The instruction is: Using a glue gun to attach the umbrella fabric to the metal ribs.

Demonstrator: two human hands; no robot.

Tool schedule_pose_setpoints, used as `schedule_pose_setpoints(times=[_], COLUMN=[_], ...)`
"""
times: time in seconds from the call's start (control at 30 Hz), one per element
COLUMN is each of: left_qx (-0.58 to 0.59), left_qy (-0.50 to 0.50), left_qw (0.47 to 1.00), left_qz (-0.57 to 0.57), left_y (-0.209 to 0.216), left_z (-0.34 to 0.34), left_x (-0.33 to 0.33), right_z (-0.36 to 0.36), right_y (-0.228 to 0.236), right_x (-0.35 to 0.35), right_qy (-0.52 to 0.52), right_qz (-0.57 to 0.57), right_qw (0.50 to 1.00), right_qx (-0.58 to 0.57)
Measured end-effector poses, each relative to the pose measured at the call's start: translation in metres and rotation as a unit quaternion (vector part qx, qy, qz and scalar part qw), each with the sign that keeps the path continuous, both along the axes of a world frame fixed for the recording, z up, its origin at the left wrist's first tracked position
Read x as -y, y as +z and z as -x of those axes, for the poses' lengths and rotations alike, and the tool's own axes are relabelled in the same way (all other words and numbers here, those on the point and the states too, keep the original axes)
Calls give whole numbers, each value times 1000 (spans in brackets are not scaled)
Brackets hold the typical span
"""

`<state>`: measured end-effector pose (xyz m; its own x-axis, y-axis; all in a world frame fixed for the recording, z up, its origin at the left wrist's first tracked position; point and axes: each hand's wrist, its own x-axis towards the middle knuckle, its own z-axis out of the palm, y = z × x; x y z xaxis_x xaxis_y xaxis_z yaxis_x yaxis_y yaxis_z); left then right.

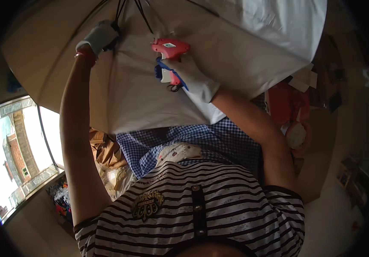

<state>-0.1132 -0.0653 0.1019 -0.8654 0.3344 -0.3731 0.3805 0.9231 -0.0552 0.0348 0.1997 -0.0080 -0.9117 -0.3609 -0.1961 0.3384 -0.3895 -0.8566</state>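
Observation:
An open grey umbrella (pixel 150 100) spreads across my lap, its inner side and dark ribs (pixel 143 15) facing up. At the upper left, my left hand (pixel 99 35), in a light glove, is closed on the umbrella where dark ribs come together; its fingertips are partly hidden. My right hand (pixel 188 75), in a pale glove with blue on it, grips a red and white tagging gun (pixel 170 47) by its handle. The gun lies over the cloth panel with its narrow end toward the left. A small dark loop (pixel 174 88) hangs at the bottom of its handle.
Blue checked cloth (pixel 133 147) covers my lap under the canopy. Crumpled brown paper (pixel 105 150) and clear plastic (pixel 118 180) lie at the left, near a bright window (pixel 21 150). On the right are a red item (pixel 281 103), pale cards (pixel 303 79) and a round roll (pixel 296 136).

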Motion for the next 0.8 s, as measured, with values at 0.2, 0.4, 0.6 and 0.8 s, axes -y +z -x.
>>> schedule_pose_setpoints(times=[0.2, 0.4, 0.6, 0.8], left_qx=[-236, -191, -25, 29], left_qy=[196, 241, 343, 355], left_qw=[951, 942, 852, 833], left_qz=[43, -133, -396, -425], left_y=[-1, -72, -82, -56], left_z=[-42, -79, -64, -71], left_x=[-11, -80, -93, -96], right_z=[27, 27, 25, 8], right_y=[-17, -35, -38, -37], right_x=[-28, -35, -30, -4], right_qy=[-26, -8, -9, -56], right_qz=[-68, -32, -103, -160], right_qw=[991, 998, 993, 985], right_qx=[-108, -61, -55, -25])
